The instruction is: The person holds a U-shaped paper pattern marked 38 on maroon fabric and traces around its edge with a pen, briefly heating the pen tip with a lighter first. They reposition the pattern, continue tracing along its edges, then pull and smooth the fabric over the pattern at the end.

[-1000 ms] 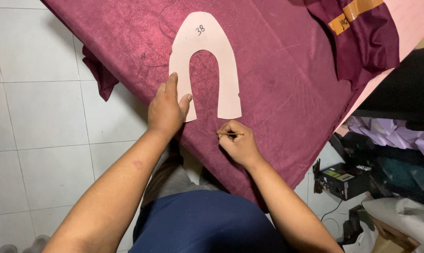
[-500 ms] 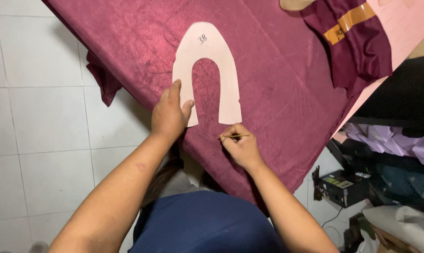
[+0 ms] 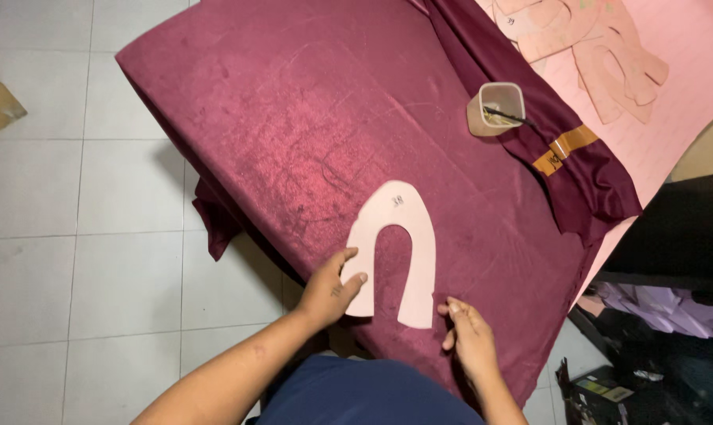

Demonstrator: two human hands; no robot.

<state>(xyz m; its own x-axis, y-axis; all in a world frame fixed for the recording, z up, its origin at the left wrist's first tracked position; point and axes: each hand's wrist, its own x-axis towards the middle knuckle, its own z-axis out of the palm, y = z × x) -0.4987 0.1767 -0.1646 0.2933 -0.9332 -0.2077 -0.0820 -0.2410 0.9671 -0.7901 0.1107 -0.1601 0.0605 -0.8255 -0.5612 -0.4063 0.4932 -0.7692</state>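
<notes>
A pale pink horseshoe-shaped paper pattern (image 3: 407, 236) lies flat on maroon velvet fabric (image 3: 293, 118) near the table's front edge. My left hand (image 3: 333, 287) presses on the lower end of the pattern's left leg, thumb and fingers over its edge. My right hand (image 3: 466, 334) rests on the fabric just right of the end of the right leg, fingers curled together. No pen shows in it in this frame.
A clear plastic cup (image 3: 496, 110) with a dark stick in it stands on the fabric at the back right. Beyond it are a folded dark maroon cloth (image 3: 577, 173) and pink cut-out pieces (image 3: 600, 55) on a pink surface. White floor tiles (image 3: 73, 236) lie to the left, with clutter at the lower right.
The view has pulled back and tilted, bringing the cup and pink pieces into sight. Both hands stay at the pattern's lower ends. The thin pen seen in my right hand no longer shows.
</notes>
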